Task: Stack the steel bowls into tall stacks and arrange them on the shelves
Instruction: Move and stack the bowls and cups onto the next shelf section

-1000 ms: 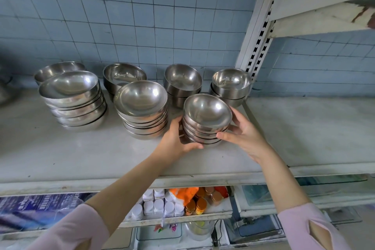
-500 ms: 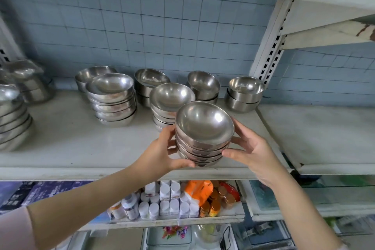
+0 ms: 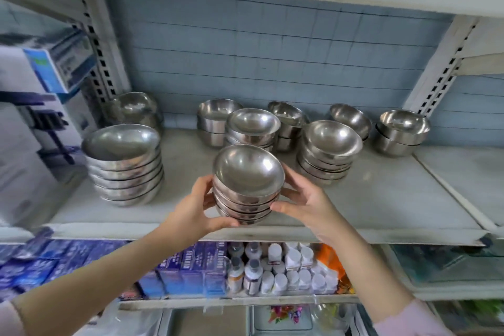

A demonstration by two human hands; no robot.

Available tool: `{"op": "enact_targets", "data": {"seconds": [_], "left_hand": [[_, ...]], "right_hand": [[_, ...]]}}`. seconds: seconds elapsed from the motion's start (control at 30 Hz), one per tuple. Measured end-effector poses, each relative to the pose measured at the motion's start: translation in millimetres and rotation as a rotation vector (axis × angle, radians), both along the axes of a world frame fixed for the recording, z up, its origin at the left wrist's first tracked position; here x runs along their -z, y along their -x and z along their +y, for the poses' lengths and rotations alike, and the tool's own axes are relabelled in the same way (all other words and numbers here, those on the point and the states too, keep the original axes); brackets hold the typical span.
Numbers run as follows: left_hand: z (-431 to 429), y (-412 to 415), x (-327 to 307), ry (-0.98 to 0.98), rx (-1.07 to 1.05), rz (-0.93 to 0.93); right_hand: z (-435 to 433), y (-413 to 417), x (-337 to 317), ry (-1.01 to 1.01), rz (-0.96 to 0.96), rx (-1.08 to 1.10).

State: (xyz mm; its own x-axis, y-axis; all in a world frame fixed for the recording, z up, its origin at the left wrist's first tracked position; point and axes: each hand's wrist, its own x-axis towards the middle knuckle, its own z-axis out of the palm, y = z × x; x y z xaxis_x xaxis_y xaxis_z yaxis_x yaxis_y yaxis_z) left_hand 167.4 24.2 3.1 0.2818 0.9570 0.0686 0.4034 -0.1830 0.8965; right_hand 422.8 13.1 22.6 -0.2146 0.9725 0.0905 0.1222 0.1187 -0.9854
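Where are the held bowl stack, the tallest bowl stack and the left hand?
held bowl stack [image 3: 246,169]: head view, inside of top bowl.
tallest bowl stack [image 3: 122,142]: head view, top bowl.
left hand [image 3: 191,210]: head view, back of hand.

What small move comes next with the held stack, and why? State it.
Probably carry the held stack left and set it onto the tall stack. Both hands, left and right, grip it above the shelf front, and the tall stack's top bowl is open, so merging makes one taller stack.

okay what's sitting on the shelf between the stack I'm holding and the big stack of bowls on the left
Nothing: the head view shows only bare white shelf between the held stack and the large left stack.
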Motion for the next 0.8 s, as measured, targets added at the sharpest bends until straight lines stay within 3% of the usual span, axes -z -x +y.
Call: {"op": "enact_targets", "data": {"seconds": [0.23,0.53,0.8], "left_hand": [[15.5,61.2,9.4,0.045,-0.075,0.130],[32.9,65.1,13.5,-0.007,-0.141,0.165],[26.1,65.2,19.2,-0.009,-0.207,0.251]], "right_hand": [[37.8,65.1,12.3,0.034,-0.007,-0.072],[61.6,82.5,9.2,0.131,-0.004,-0.071],[51.2,88.8,13.7,0.067,0.018,0.014]]}}
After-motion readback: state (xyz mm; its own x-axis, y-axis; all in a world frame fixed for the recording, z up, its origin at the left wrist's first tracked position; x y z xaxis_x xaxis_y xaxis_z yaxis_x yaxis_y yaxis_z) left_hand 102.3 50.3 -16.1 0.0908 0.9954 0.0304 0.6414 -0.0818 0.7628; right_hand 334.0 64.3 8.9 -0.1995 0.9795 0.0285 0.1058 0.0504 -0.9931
